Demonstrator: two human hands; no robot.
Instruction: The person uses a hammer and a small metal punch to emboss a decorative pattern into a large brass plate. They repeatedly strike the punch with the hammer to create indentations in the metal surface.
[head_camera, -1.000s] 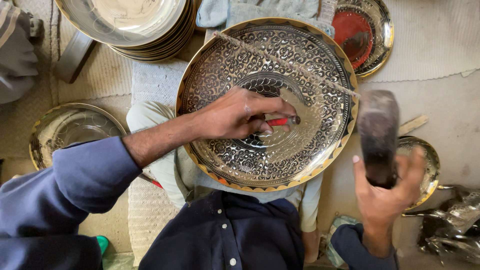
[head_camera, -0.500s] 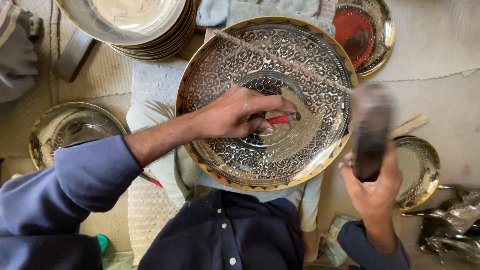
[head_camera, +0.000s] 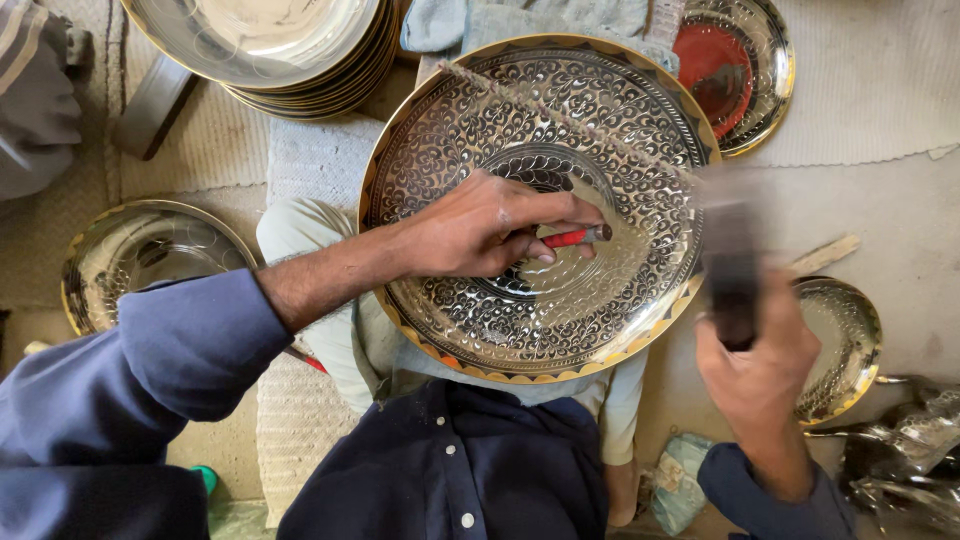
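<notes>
Woven matting and pale cloth cover the floor (head_camera: 880, 90) beneath us, with metalware on every side of our hands. Our left hand (head_camera: 480, 225) rests on the large engraved brass tray (head_camera: 450, 130) propped on our lap, fingers curled tight around a red-handled chisel (head_camera: 575, 237) whose tip sits near the tray's plain centre ring. Our right hand (head_camera: 755, 365) is off the tray's right edge, fist closed around the handle of a dark hammer (head_camera: 730, 265), blurred and raised beside the rim. We judge this to be mid-chasing: the punch is set on the pattern and the hammer is between blows. A next stroke would call for a square hit on the chisel's head while the left hand keeps the point from skating. Beyond the left hand lies a stack of plain plates (head_camera: 270, 50); past the right hand, a small red-centred dish (head_camera: 735, 70); just under the right hand, a small brass bowl (head_camera: 850, 350); left of our forearm, another shiny bowl (head_camera: 140, 255).
</notes>
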